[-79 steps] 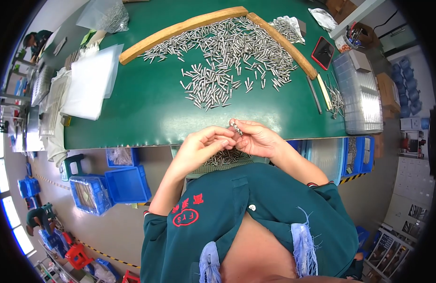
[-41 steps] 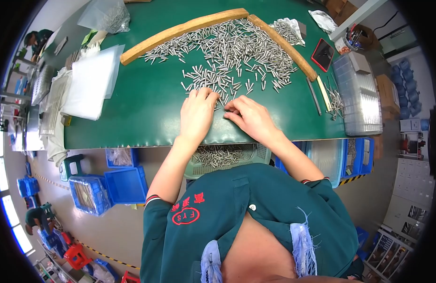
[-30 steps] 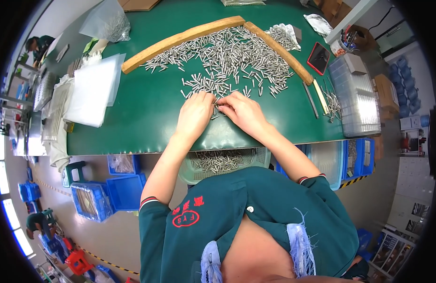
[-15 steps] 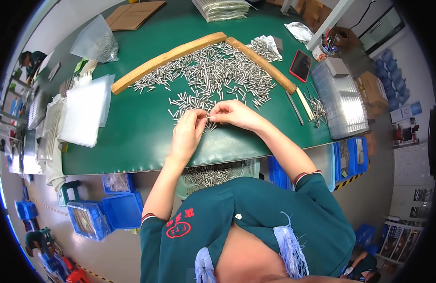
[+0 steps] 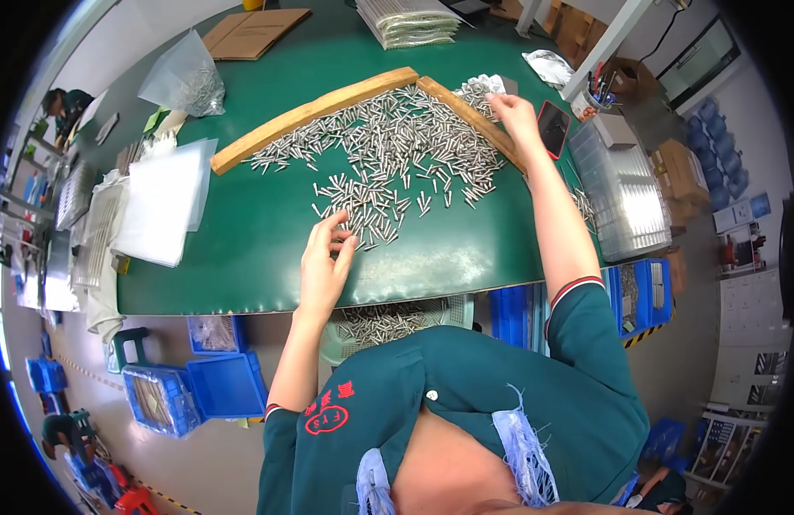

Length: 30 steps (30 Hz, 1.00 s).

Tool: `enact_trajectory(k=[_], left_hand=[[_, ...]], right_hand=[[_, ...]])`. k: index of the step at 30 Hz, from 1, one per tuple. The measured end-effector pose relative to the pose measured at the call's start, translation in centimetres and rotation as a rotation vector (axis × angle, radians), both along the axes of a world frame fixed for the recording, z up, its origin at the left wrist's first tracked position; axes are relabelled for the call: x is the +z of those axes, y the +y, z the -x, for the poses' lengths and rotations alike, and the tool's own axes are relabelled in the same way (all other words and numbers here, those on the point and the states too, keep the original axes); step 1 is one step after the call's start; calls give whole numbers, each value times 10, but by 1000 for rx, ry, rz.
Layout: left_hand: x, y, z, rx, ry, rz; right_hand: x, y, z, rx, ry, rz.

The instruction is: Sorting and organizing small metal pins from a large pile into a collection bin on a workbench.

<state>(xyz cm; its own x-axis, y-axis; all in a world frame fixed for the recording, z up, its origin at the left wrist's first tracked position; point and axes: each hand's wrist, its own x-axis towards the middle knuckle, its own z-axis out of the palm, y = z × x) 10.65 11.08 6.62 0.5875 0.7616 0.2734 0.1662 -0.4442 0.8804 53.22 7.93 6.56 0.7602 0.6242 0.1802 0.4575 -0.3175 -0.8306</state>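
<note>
Red lettering and oval emblem on green shirt.

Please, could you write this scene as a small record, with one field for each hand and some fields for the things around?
Left hand: thumb and fingers apart, beside the nearer heap of metal pins
Right hand: near the white wrapper; whether it grips anything is unclear
Wooden bars: two, set at an angle behind the larger pile
Green basket: below the table edge, containing small metal pieces
Table left: white sheets
Table right: phone, clear trays
</note>
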Motion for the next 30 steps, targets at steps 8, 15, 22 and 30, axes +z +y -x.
enact_trajectory(k=[8,15,22,30], left_hand=[[9,0,14,106,238,-53],[4,-15,-7,62,499,-339],[-3,-17,-19,-85,396,-353],[-3,-5,-1,-174,358,-514]], right_hand=[[53,-41,132,622,268,-25],[27,-82,231,709,-175,366],[1,-79,250,601,-309,215],[3,-94,244,728,-364,60]])
